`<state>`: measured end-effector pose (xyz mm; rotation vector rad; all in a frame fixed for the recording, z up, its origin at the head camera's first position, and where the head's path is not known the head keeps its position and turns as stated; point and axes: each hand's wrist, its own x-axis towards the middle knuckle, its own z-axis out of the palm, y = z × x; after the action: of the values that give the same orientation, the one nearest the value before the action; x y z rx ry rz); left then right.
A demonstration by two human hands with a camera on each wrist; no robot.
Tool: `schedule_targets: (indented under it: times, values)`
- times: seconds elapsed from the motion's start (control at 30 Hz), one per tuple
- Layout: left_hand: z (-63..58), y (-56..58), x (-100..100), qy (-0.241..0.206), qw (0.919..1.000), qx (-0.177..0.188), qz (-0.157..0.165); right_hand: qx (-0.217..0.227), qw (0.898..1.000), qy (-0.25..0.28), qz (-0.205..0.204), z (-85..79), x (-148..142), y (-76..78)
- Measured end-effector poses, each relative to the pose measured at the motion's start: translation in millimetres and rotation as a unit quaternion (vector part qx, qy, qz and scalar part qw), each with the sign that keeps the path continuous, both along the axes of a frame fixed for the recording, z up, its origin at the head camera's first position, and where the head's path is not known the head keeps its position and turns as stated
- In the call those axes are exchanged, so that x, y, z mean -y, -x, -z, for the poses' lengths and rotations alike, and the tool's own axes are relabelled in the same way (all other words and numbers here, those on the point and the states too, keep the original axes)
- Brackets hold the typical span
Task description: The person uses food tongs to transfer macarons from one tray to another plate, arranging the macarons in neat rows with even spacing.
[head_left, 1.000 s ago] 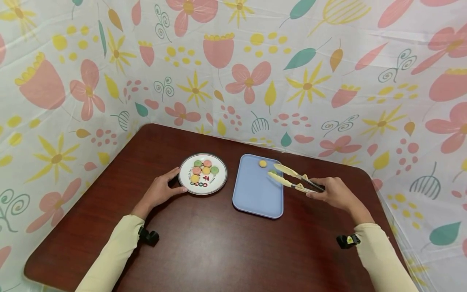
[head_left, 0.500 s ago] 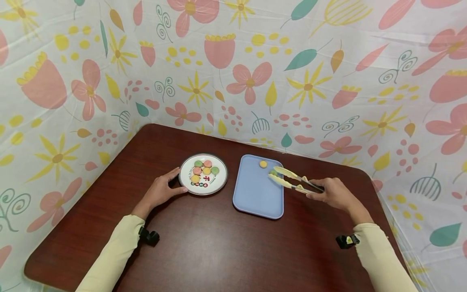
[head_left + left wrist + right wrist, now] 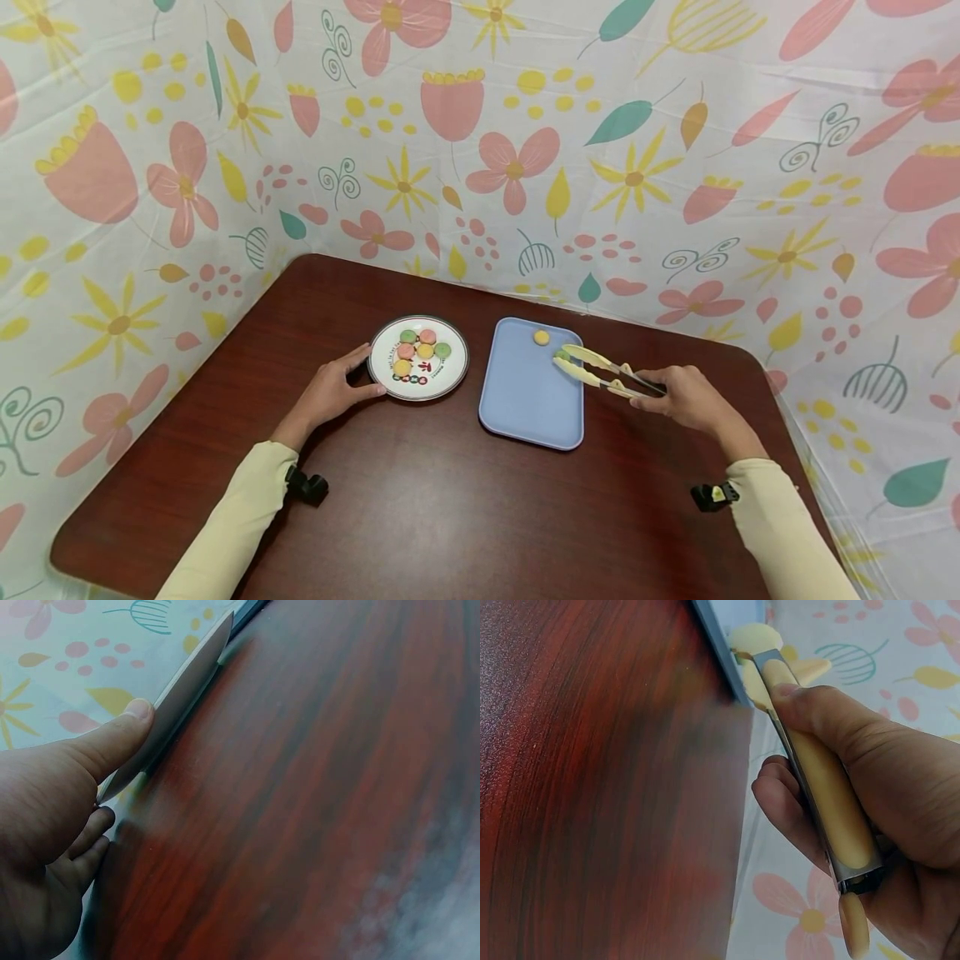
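Note:
My left hand (image 3: 333,390) holds the left edge of a round white plate (image 3: 450,379), its thumb on the rim (image 3: 180,697). Several pink, green and yellow macarons (image 3: 425,351) sit on the plate. My right hand (image 3: 682,398) grips a pair of tongs (image 3: 611,383) with cream tips and metal arms. The tong tips are spread around a green macaron (image 3: 563,354) near the right edge of a blue tray (image 3: 525,408); whether they touch it I cannot tell. A yellow macaron (image 3: 542,337) lies farther back on the tray. The right wrist view shows the tong handle (image 3: 817,787) between thumb and fingers.
Plate and tray stand side by side on a dark red-brown wooden table (image 3: 450,517). A flower-patterned curtain (image 3: 480,217) hangs along the table's back and sides. Each wrist wears a black strap with a small device.
The tong tips have dropped slightly onto the tray, and more of the green macaron shows between them. My left hand and the plate stay in place.

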<state>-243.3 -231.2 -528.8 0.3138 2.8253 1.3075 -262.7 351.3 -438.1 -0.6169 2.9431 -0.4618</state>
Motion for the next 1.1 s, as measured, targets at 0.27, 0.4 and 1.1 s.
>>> schedule_targets:
  times: [0.27,0.4,1.1]
  values:
    - [0.4,-0.2,-0.4,-0.001,1.0000,0.005,-0.002,0.000,1.000,0.001,0.000,0.1,0.7,-1.3]
    - [0.5,-0.5,-0.2,-0.001,1.0000,0.005,-0.002,-0.004,1.000,0.004,-0.001,0.2,1.1,-1.8]
    - [3.9,1.5,1.3,-0.003,1.0000,0.000,-0.002,-0.017,1.000,0.013,-0.016,-41.6,15.5,-1.6]
